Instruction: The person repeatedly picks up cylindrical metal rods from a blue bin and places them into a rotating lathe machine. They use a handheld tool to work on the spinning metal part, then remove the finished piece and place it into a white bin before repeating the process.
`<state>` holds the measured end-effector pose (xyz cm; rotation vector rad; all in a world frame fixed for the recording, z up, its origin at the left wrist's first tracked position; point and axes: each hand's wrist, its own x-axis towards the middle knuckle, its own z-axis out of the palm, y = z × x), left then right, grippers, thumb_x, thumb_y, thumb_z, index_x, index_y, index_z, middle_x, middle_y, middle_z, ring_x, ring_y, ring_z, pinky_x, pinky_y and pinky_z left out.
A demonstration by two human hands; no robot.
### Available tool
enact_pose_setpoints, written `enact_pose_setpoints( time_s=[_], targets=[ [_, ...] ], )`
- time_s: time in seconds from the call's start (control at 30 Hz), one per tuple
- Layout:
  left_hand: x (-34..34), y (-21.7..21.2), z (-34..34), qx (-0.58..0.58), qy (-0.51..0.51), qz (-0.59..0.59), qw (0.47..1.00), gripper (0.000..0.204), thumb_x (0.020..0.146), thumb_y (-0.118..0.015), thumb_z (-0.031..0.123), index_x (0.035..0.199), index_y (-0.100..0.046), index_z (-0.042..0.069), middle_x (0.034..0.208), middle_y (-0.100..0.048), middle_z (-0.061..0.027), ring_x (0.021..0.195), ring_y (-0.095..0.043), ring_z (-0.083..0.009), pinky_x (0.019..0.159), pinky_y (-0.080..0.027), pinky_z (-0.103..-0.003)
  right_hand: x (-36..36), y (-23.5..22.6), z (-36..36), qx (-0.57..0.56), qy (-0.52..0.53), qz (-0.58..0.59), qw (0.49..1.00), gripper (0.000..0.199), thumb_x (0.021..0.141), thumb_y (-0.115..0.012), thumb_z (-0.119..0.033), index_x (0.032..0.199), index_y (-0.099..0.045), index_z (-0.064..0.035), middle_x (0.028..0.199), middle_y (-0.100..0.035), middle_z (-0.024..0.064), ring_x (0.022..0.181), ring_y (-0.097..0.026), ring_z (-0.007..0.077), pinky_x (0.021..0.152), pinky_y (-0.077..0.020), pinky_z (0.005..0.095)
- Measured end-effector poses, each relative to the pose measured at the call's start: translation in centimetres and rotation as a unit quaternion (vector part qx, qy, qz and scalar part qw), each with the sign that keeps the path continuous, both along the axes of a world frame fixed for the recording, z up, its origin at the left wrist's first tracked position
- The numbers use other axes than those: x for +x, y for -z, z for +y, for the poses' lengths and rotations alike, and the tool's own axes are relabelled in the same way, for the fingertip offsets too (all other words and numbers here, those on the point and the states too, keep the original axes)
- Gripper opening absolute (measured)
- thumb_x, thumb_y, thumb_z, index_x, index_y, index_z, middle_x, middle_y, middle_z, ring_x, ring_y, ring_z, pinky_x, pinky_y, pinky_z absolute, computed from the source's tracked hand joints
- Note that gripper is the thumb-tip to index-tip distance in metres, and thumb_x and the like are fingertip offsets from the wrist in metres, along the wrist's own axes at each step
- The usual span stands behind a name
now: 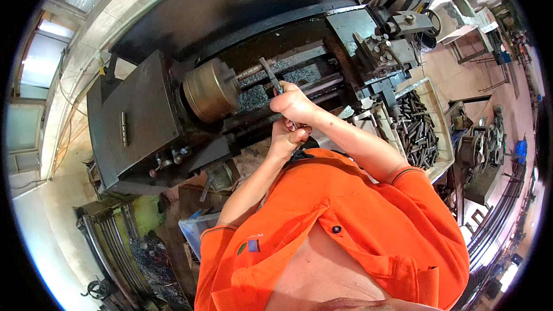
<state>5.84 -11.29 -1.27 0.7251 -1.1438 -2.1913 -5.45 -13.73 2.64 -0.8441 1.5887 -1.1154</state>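
Observation:
My right hand (292,105) is closed around a slim grey metal bar-shaped tool (269,71). The tool's flat far end points up and left, in front of the lathe's chuck (211,91); its exact kind does not show. Just below, my left hand (288,137) is closed close to the right one, near the tool's lower end. What its fingers grip is mostly hidden by the hands. Both hands are held between my orange shirt and the lathe bed (311,87), where metal chips (253,99) lie heaped.
The lathe's headstock (138,118) stands at the left, its carriage (377,52) at the right. A wooden crate (444,138) beside my right arm holds many dark metal pieces (416,129). Another machine (109,242) with chips is at the lower left. Long bars (498,207) lie at the far right.

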Motion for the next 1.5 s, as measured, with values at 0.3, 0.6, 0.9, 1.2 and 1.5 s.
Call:
enact_pose_setpoints(
  time_s=[0.3,0.6,0.9,1.2,1.5],
  targets=[
    [-1.1,-0.4,0.3,0.004,0.026,-0.043,0.999,0.036,0.063,-0.073,0.023,0.083,-0.056,-0.003,0.073,-0.06,-0.0056,0.065,-0.059,-0.0132,0.053,-0.047,-0.026,-2.0,-1.2,1.0,0.042,-0.016,-0.017,0.999,0.045,0.063,-0.058,-0.015,0.099,-0.05,0.0115,0.08,-0.058,0.0167,0.069,-0.057,0.0213,0.06,-0.0455,0.0302],
    [0.2,-0.9,-0.3,-0.04,0.026,-0.076,0.996,0.038,0.064,-0.069,0.029,0.083,-0.058,-0.002,0.074,-0.062,-0.008,0.065,-0.06,-0.0151,0.056,-0.048,-0.026,-0.4,-2.2,0.5,0.029,-0.023,0.0,0.999,0.034,0.063,-0.059,-0.02,0.08,-0.051,0.0086,0.079,-0.055,0.0193,0.075,-0.054,0.0242,0.066,-0.0436,0.0354],
    [-0.5,-1.5,0.7,-0.007,-0.025,-0.057,0.998,0.032,0.066,-0.072,0.02,0.082,-0.054,-0.002,0.07,-0.057,-0.0051,0.06,-0.056,-0.0118,0.057,-0.046,-0.024,-0.5,-0.5,0.4,-0.02,0.002,0.009,1.0,0.03,0.065,-0.056,-0.014,0.085,-0.052,0.0077,0.072,-0.053,0.0074,0.067,-0.049,0.0144,0.057,-0.0412,0.0293],
    [-0.9,-1.1,0.4,-0.054,0.013,-0.068,0.996,0.036,0.066,-0.07,0.03,0.078,-0.056,-0.002,0.067,-0.059,-0.0066,0.06,-0.056,-0.0134,0.055,-0.045,-0.027,-1.7,-1.0,1.6,-0.029,0.002,-0.087,0.996,0.031,0.067,-0.055,-0.015,0.089,-0.051,0.0056,0.068,-0.047,0.0031,0.063,-0.043,0.0109,0.054,-0.039,0.0286],
    [-0.7,-1.7,0.3,-0.043,0.01,-0.075,0.996,0.034,0.064,-0.074,0.024,0.077,-0.055,-0.001,0.065,-0.056,-0.0034,0.057,-0.054,-0.0103,0.053,-0.043,-0.023,-0.8,-0.9,1.3,-0.038,0.007,-0.049,0.998,0.031,0.064,-0.059,-0.019,0.08,-0.052,0.0071,0.072,-0.053,0.0121,0.068,-0.051,0.0184,0.061,-0.0433,0.0324]
  ],
)
